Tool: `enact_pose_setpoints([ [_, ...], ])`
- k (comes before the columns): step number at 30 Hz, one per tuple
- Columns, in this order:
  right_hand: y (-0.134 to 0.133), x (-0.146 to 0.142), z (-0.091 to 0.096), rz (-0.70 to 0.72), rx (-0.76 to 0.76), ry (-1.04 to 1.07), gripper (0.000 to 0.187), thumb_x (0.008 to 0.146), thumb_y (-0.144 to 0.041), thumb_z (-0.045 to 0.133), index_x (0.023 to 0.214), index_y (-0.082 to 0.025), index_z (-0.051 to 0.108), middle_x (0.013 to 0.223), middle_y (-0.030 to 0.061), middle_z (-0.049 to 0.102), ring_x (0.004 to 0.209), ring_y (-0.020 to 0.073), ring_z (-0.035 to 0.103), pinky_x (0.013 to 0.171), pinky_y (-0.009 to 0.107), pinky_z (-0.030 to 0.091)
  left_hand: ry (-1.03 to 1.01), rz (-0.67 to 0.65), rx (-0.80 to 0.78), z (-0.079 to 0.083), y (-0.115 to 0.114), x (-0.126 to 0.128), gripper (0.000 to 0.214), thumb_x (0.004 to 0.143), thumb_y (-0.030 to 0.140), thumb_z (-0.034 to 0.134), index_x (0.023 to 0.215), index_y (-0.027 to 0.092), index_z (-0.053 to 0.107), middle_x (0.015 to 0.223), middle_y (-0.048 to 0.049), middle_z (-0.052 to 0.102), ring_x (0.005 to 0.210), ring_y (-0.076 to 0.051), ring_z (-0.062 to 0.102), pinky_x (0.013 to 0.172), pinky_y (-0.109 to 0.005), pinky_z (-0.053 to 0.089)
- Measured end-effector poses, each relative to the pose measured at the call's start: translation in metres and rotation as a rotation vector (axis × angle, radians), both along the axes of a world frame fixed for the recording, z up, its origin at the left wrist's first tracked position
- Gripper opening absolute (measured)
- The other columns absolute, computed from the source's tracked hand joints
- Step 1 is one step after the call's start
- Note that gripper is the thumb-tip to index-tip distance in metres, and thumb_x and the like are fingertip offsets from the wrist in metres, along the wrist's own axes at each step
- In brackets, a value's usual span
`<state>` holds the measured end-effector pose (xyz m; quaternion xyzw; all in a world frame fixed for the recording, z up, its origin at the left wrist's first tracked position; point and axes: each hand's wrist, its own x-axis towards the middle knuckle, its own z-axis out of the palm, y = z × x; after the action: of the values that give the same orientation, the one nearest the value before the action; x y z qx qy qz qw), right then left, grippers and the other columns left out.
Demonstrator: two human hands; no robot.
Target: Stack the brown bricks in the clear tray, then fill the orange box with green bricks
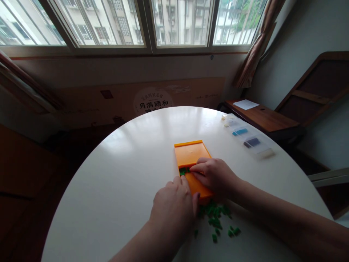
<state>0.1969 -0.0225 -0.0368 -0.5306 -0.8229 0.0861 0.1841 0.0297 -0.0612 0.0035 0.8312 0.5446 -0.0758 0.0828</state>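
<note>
An orange plastic tray point(189, 153) lies on the round white table point(131, 171), with a few small green pieces point(183, 171) showing in a slot at its middle. My right hand point(216, 176) rests on the tray's near half, fingers together and pressed to it beside that slot. Against the tray's left near edge sits my left hand point(173, 205), its fingers curled and touching the tray. Several loose green pieces point(216, 218) are scattered on the table just in front of the tray, by both hands.
A row of small clear bags point(247, 136) holding coloured pieces lies at the table's right side. Behind it stands a wooden side table point(263, 118) with a sheet of paper point(245, 104). A barred window and curtains are at the back.
</note>
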Motion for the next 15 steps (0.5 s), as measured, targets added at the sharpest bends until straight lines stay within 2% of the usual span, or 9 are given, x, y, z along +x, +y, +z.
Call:
enact_pose_setpoints([
  [6, 0.0009, -0.0021, 0.0017, -0.005, -0.011, -0.034, 0.021, 0.092, -0.027, 0.056, 0.09, -0.026, 0.076, 0.088, 0.0005, 0.069, 0.07, 0.0119, 0.06, 0.062, 0.025, 0.037, 0.012, -0.022, -0.008, 0.0057, 0.0007, 0.0011, 0.033, 0.095, 0.033, 0.039, 0.108, 0.015, 0.063, 0.099, -0.0143, 0.066, 0.086, -0.03, 0.064, 0.069, -0.042, 0.053],
  [15, 0.0007, -0.004, 0.0032, -0.015, -0.035, -0.051, 0.021, 0.092, -0.03, 0.055, 0.09, -0.028, 0.076, 0.087, -0.0008, 0.068, 0.07, 0.0116, 0.06, 0.062, 0.025, 0.035, -0.005, -0.014, -0.005, 0.0019, 0.0023, -0.0008, 0.037, 0.095, 0.037, 0.04, 0.114, 0.014, 0.061, 0.098, -0.0131, 0.065, 0.085, -0.029, 0.065, 0.068, -0.041, 0.054],
])
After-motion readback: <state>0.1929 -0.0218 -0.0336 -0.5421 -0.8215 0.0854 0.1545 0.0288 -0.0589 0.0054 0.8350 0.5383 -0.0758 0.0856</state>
